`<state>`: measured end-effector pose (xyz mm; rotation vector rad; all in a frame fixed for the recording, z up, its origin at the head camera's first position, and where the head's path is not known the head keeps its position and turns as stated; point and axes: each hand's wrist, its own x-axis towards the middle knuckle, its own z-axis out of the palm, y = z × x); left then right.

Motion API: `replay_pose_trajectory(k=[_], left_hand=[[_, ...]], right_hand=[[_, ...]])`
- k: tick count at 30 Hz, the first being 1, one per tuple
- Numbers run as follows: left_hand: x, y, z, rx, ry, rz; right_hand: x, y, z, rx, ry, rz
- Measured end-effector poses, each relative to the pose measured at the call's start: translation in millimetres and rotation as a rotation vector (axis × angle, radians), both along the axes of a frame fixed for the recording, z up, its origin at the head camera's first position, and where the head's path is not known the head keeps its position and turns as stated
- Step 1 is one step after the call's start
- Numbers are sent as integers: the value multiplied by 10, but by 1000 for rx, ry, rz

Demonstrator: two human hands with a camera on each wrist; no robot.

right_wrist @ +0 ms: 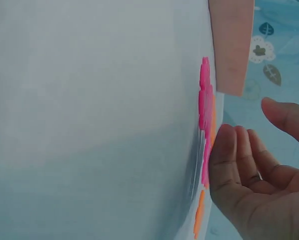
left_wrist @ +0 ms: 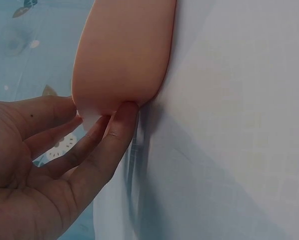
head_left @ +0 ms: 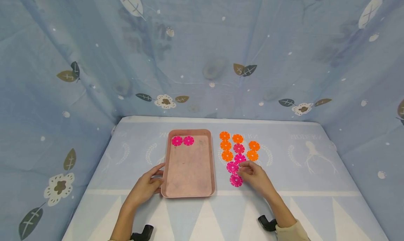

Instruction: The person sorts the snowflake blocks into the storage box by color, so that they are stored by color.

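Observation:
A pink rectangular tray (head_left: 189, 171) lies on the table with two magenta flower-shaped pieces (head_left: 183, 141) at its far left corner. My left hand (head_left: 146, 186) is at the tray's left side, fingertips against the outer wall, as the left wrist view shows up close. To the tray's right lie several loose magenta flower pieces (head_left: 232, 167) and several orange flower pieces (head_left: 225, 145). My right hand (head_left: 255, 178) hovers low at the right of the nearest magenta ones, its fingers slightly bent. In the right wrist view the thumb stands apart from the fingers, with nothing seen between them.
The table (head_left: 315, 178) has a pale blue and white patterned cover. A blue curtain (head_left: 202, 58) with leaves and flowers hangs behind it and at both sides. Black wrist mounts (head_left: 267, 223) sit at both forearms.

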<state>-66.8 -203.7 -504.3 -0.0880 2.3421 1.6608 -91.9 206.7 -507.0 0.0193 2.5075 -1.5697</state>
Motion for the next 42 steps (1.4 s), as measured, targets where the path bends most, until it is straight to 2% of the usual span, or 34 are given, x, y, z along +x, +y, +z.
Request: replay_pose_trajectory(k=[8,13,22,28,33,42], left_hand=[[5,0,6,6,-3,-5],[10,-4,5,12,1,-8],[12,-3,13,19,0,-7],[13,-5,14,23,-3,-2],[8,-5,11,24,-5,0],[11,-10,12,26,-4,-13]], right_hand=[[15,28,-61,31,-20,26],[34,25,-81,115,-38,45],[46,0,-112,257,33,100],[38,-31,-132,311,43,115],[35,-41,-126,312,31,112],[37,-33,-112,245,-19,96]])
